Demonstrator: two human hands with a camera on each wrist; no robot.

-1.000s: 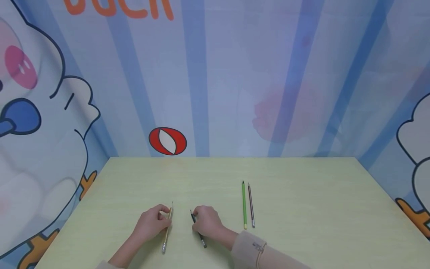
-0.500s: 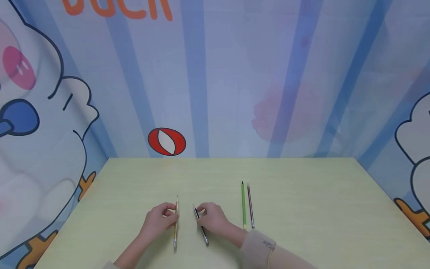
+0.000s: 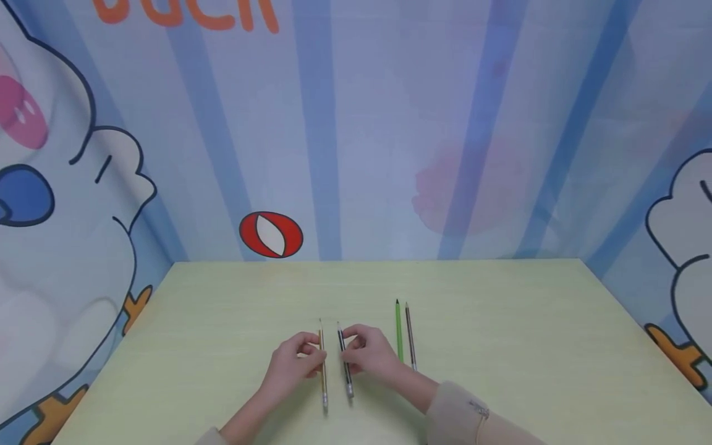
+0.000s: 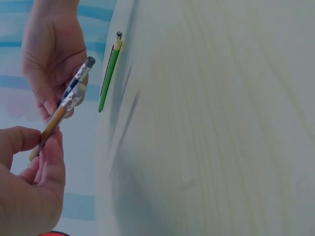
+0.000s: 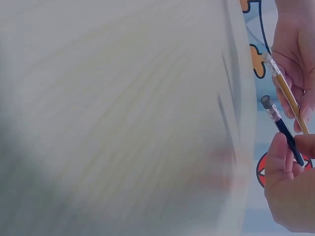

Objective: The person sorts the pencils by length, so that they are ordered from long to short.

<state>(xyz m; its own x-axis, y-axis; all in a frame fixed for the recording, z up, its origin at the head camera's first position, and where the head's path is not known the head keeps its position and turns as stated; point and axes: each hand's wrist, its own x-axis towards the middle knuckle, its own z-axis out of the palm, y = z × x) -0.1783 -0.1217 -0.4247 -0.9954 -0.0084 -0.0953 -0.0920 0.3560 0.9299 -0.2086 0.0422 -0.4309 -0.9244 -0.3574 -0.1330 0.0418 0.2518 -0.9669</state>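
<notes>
My left hand [image 3: 295, 360] pinches a yellow pencil [image 3: 324, 377] between thumb and fingers, its eraser end toward me. Just right of it, my right hand [image 3: 374, 353] pinches a black pencil [image 3: 347, 374], also with the eraser end nearest me. The two pencils stand almost parallel with a narrow gap between them in the head view. In the left wrist view the yellow pencil [image 4: 59, 115] and black pencil [image 4: 81, 73] appear raised above the table, with shadows below. The right wrist view shows the black pencil's eraser [image 5: 267, 102] clearly.
A green pencil [image 3: 398, 330] and a dark brown pencil [image 3: 410, 334] lie side by side on the pale table [image 3: 500, 321], just beyond my right hand, which hides their lower ends. A printed blue curtain [image 3: 378, 123] rises behind the table's far edge.
Both hands have moved right and slightly away from me with their pencils. The left hand travelled farther, so the pencils are closer together and more parallel. The green and brown pencils stay in place.
</notes>
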